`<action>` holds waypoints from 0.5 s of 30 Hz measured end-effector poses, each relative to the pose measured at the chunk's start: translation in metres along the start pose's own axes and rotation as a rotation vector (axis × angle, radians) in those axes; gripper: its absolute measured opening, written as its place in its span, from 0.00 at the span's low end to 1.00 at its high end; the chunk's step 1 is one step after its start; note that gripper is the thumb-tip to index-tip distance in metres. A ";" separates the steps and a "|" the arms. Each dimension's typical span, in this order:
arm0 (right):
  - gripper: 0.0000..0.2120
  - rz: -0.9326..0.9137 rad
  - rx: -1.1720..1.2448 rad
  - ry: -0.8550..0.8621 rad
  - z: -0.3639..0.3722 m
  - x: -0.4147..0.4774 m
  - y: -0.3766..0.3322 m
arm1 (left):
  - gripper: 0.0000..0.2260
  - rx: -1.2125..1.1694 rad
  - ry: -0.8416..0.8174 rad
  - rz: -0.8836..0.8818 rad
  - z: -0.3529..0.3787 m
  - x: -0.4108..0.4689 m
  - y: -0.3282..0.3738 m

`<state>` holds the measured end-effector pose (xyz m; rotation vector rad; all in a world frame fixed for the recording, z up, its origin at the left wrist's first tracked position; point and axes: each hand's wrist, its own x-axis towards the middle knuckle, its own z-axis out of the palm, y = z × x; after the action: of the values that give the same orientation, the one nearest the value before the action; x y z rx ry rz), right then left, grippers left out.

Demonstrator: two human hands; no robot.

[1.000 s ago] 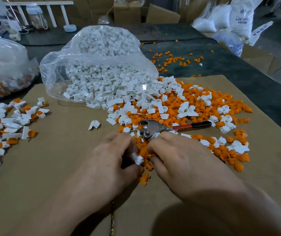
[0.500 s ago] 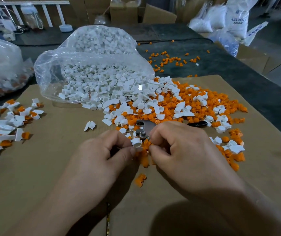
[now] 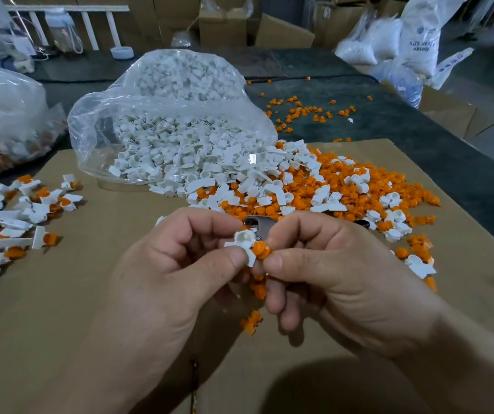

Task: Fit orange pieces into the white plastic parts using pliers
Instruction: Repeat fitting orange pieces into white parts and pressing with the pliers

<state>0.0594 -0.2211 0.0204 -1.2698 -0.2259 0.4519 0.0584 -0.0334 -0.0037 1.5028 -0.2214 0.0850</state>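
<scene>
Left hand (image 3: pixel 180 264) pinches a small white plastic socket part (image 3: pixel 244 239) between thumb and curled forefinger. The right hand (image 3: pixel 329 273) pinches a ribbed orange plastic piece (image 3: pixel 260 251) against it, in front of the clear plastic bag of white parts (image 3: pixel 162 115). Steel pliers (image 3: pixel 259 227) lie between the hands and the bag. Left of the bag sits a modest assembled pile (image 3: pixel 15 210); the far larger loose heap (image 3: pixel 329 189) at its mouth suggests most work lies ahead.

bare cardboard (image 3: pixel 105 294) in front, between assembled pile (image 3: pixel 9 216) at left and loose heap (image 3: pixel 344 192) at right; bag (image 3: pixel 165 115) behind
</scene>
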 end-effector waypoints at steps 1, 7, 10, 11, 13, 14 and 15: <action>0.04 -0.010 0.043 -0.022 0.001 0.000 0.000 | 0.13 -0.015 0.005 0.013 0.001 -0.001 0.001; 0.02 -0.075 0.009 -0.023 0.000 0.000 0.002 | 0.11 -0.037 0.043 0.003 0.003 -0.001 0.002; 0.03 -0.105 -0.194 0.062 0.003 -0.004 0.001 | 0.13 0.000 0.040 -0.057 0.002 0.002 0.001; 0.04 -0.128 -0.316 0.111 0.005 -0.005 0.002 | 0.16 0.009 0.040 -0.072 0.002 0.002 0.001; 0.03 -0.201 -0.614 0.207 0.010 -0.008 0.003 | 0.17 0.010 0.046 -0.102 0.000 0.004 0.001; 0.03 -0.251 -0.743 0.238 0.012 -0.009 0.004 | 0.17 -0.002 0.049 -0.114 0.000 0.004 0.001; 0.04 -0.298 -0.841 0.255 0.014 -0.009 0.004 | 0.16 -0.019 0.044 -0.119 0.000 0.005 0.000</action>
<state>0.0446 -0.2120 0.0214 -2.0571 -0.4043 -0.0946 0.0634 -0.0335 -0.0030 1.4903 -0.0963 0.0207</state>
